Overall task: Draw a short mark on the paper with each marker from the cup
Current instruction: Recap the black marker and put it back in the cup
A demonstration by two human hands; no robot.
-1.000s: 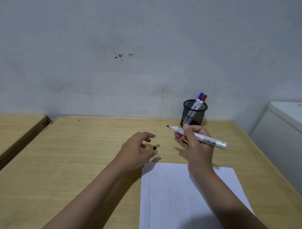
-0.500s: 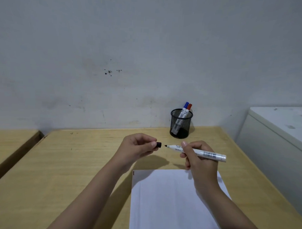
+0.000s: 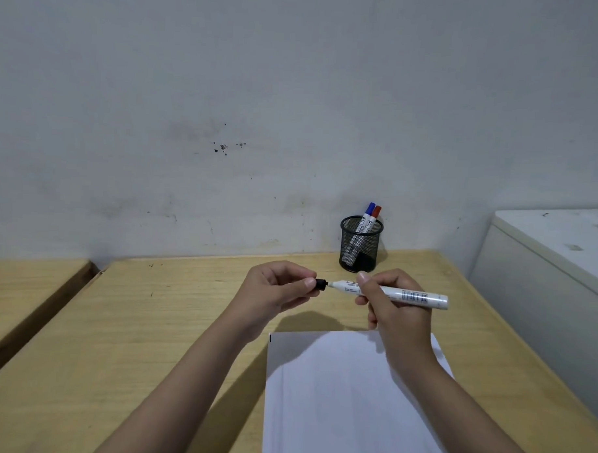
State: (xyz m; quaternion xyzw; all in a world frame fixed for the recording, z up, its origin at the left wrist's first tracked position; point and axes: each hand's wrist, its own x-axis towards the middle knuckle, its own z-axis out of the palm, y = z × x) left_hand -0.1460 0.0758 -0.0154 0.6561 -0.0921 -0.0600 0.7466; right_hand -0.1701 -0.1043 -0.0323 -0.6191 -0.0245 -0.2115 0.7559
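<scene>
My right hand (image 3: 395,306) grips a white marker (image 3: 414,296) held level above the table, its black tip pointing left. My left hand (image 3: 277,288) pinches the small black cap (image 3: 320,284) right at that tip, touching or almost touching it. A white sheet of paper (image 3: 339,397) lies on the wooden table (image 3: 135,322) below both hands, with a short black mark (image 3: 270,338) at its top left corner. At the back stands a black mesh cup (image 3: 360,243) holding a blue-capped marker (image 3: 368,213) and a red-capped marker (image 3: 375,215).
A white cabinet or appliance (image 3: 547,269) stands along the table's right side. A second wooden table (image 3: 27,284) sits to the left across a narrow gap. A grey wall (image 3: 295,107) rises directly behind the cup.
My left hand picked the black cap up off the table and carried it to the marker's tip. The right hand lowered the marker slightly and kept it level.
</scene>
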